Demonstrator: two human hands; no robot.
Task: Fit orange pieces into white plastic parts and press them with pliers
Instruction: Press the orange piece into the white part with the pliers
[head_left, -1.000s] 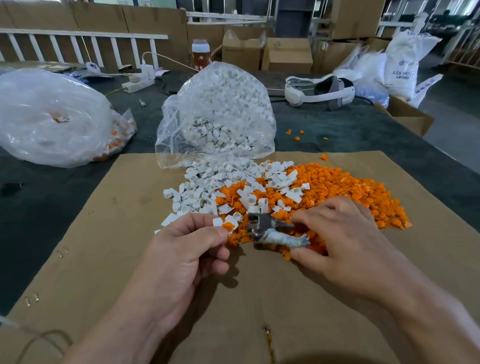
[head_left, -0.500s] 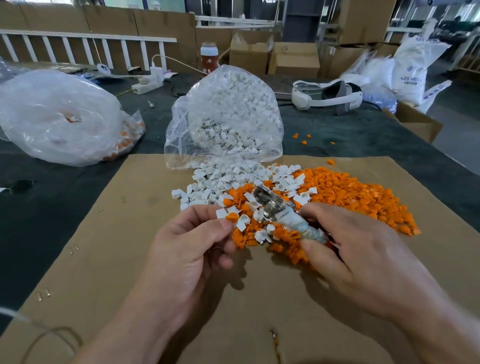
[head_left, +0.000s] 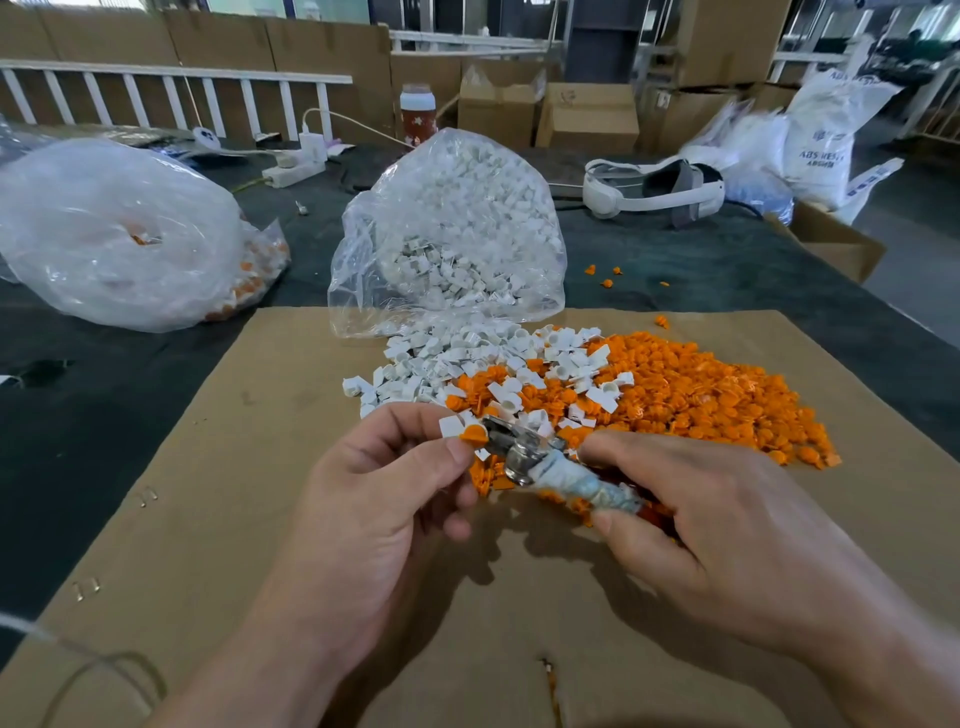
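I raised the pliers (head_left: 524, 452) — right hand (head_left: 717, 525) grip wrapped round them — to the white part (head_left: 451, 425), orange piece (head_left: 474, 434) apparently seated, pinched in the left hand (head_left: 395, 483) grip; pressing next.

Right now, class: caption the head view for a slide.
Left hand holds a white part with orange piece; right hand holds pliers at it.

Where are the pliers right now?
In the head view, the pliers are low in the middle, gripped by the right hand, with their metal tip beside the white and orange piece pinched by the left hand.
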